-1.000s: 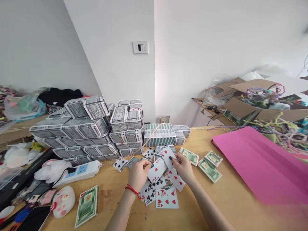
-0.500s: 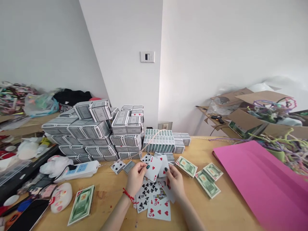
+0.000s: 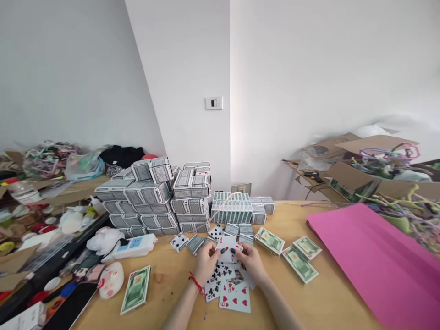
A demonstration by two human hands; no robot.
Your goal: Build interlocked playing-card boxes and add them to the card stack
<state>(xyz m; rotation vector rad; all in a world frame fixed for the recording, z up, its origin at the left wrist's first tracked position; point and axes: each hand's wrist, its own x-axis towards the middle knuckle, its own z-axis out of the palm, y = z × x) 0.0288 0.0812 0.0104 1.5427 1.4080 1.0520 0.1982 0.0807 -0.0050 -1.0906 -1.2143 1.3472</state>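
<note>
My left hand (image 3: 205,262) and my right hand (image 3: 252,262) are both closed on a few playing cards (image 3: 227,243) held face up between them, an ace of hearts showing. A red string is tied round my left wrist. Beneath my hands lie loose face-up cards (image 3: 229,285) on the wooden table (image 3: 172,293), among them clubs and a six of hearts. More single cards (image 3: 179,241) lie just beyond my fingers.
Stacks of grey-patterned card boxes (image 3: 151,197) and a row of decks (image 3: 232,211) stand at the back. Green-backed packs (image 3: 135,288) (image 3: 299,263) lie on either side. A white power strip (image 3: 132,247), a pink sheet (image 3: 374,261), cardboard boxes (image 3: 354,169) and clutter at left surround them.
My hands have drawn together, bringing two separately held cards into one small bunch. The camera has tilted up and turned left, so more wall and left-side clutter show.
</note>
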